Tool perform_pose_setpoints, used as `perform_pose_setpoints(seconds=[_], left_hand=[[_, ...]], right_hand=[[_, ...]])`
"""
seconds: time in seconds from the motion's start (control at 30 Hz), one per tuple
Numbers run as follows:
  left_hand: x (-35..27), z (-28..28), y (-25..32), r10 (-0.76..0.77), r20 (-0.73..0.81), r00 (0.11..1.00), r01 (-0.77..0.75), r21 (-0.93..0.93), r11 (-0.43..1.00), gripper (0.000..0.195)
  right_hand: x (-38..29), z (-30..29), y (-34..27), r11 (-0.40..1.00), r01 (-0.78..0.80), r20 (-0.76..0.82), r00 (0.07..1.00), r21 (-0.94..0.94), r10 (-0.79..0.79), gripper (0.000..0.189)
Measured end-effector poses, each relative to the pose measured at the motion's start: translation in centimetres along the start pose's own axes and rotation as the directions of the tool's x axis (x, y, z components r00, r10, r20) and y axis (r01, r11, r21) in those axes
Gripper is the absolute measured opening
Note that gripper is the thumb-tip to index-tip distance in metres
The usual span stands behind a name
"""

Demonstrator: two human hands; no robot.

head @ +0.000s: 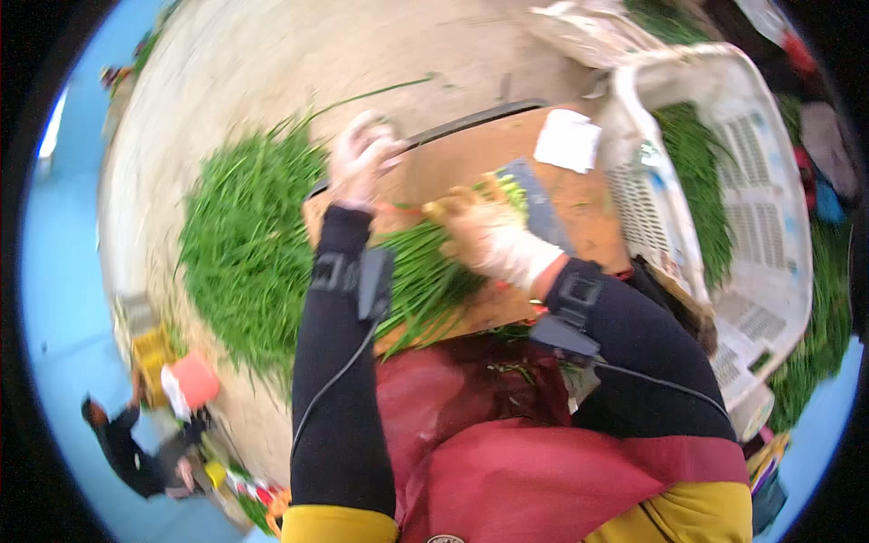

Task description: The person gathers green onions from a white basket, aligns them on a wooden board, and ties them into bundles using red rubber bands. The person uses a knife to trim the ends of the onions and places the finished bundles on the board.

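Note:
My right hand (485, 234), in a glove stained yellowish at the fingers, grips a bundle of long green chive-like stalks (424, 271). The pale stalk ends poke out beyond my knuckles, over a dark grey flat plate (540, 203) on the brown board (584, 210). To the left, my left hand (363, 159), also gloved, is raised near the board's far edge with its fingers curled. Blur hides whether anything is in it. A thin reddish strip (400, 209) shows between the hands. Beside the board's left side spreads a large heap of loose green stalks (251, 237).
A folded white paper or cloth (569, 141) lies on the board's far right. The white plastic crate (781, 197) at right contains more greens. At lower left, a seated person (132, 448) is near a pink container (193, 380) and a yellow crate (153, 360).

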State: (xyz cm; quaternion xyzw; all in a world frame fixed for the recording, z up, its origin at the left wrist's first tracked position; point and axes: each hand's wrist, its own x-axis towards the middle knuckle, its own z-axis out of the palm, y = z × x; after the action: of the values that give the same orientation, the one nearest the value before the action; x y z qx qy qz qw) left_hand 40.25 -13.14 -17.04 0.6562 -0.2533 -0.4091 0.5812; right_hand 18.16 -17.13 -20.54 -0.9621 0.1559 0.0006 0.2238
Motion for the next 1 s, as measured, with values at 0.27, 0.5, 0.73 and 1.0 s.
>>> perform_pose_setpoints(seconds=[0.27,0.5,0.73,1.0], left_hand=[[-10.1,2.3,-2.3,0.068,0.301,0.951,-0.255,0.645,0.721,0.105],[-12.8,5.6,-4.1,-0.017,0.289,0.957,-0.278,0.935,0.221,0.13],[-13.6,6.0,-4.2,0.004,0.211,0.977,-0.21,0.971,0.115,0.124],[-13.6,5.4,-5.4,-0.123,0.187,0.975,-0.194,0.98,-0.052,0.108]], right_hand=[[0.5,-1.4,0.1,0.993,-0.064,0.105,0.993,0.098,0.054,0.059],[-0.5,-3.7,2.9,0.927,-0.029,0.041,0.999,0.373,0.014,0.038],[-1.4,-4.7,4.1,0.945,-0.028,-0.199,0.975,0.325,0.097,0.03],[7.1,-3.3,-1.1,0.976,-0.143,0.057,0.989,0.165,0.135,0.033]])
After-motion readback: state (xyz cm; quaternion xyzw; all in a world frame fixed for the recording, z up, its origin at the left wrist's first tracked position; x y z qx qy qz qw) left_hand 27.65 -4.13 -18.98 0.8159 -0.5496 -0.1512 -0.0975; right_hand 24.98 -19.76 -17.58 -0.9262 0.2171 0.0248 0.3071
